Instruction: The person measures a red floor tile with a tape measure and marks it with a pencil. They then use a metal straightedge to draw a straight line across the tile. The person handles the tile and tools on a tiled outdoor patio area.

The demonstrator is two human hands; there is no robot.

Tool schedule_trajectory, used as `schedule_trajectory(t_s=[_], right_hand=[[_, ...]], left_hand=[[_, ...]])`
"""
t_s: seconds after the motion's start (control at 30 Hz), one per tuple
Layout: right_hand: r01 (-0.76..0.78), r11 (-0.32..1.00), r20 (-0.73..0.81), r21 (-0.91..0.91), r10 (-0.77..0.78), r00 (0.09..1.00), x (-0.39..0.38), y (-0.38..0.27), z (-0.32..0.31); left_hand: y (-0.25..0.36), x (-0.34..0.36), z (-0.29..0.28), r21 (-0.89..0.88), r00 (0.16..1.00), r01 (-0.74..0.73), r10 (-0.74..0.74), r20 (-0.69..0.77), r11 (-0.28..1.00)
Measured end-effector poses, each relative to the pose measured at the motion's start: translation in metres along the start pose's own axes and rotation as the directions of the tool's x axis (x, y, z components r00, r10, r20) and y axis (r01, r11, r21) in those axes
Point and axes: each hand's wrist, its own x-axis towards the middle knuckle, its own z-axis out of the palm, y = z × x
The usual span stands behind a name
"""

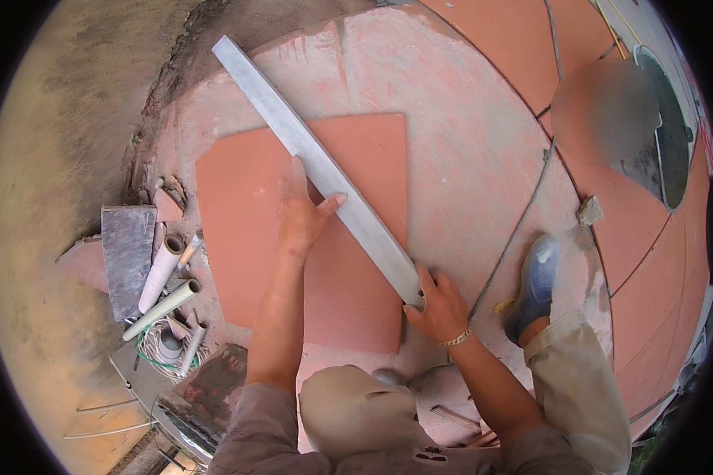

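Observation:
A long grey metal straightedge lies slantwise over a large terracotta-coloured tile, its far end reaching past the tile to the upper left. My left hand grips it about midway, thumb across the top and fingers along its left side. At the near end, my right hand is closed round the bar, with a bracelet at the wrist. The tile has a clipped far left corner and lies on a dusty, red-stained floor. Whether the bar touches the tile or is held just above it, I cannot tell.
Left of the tile are a grey slab piece, cardboard-like rolls, a pale tube and coiled cord. Laid red tiles cover the right side, with a stone chip at their edge. A dark bucket stands far right.

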Motion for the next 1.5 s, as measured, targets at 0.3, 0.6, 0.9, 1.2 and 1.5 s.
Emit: schedule_trajectory(t_s=[0.3,0.6,0.9,1.2,1.5], right_hand=[[-0.025,1.000,0.001,0.003,0.025,1.000,-0.001,0.002,0.000],[-0.047,0.999,0.014,-0.006,0.048,0.999,0.000,-0.002,-0.003],[-0.028,1.000,-0.035,0.012,0.028,0.999,-0.001,0.001,0.000],[-0.027,1.000,-0.048,0.008,0.028,0.998,-0.002,0.001,0.000],[-0.035,0.999,-0.031,-0.006,0.035,0.999,-0.001,0.001,0.000]], left_hand=[[0.008,-0.005,-0.002,0.499,0.988,-0.147,0.152,0.031,0.854],[0.038,-0.011,-0.017,0.569,0.979,-0.134,0.020,0.201,0.811],[0.033,-0.006,-0.010,0.292,0.967,-0.169,0.101,0.235,0.941],[0.021,-0.004,-0.006,0.243,0.954,-0.265,0.217,0.206,0.933],[0.019,-0.003,-0.005,0.264,0.955,-0.264,0.214,0.204,0.928]])
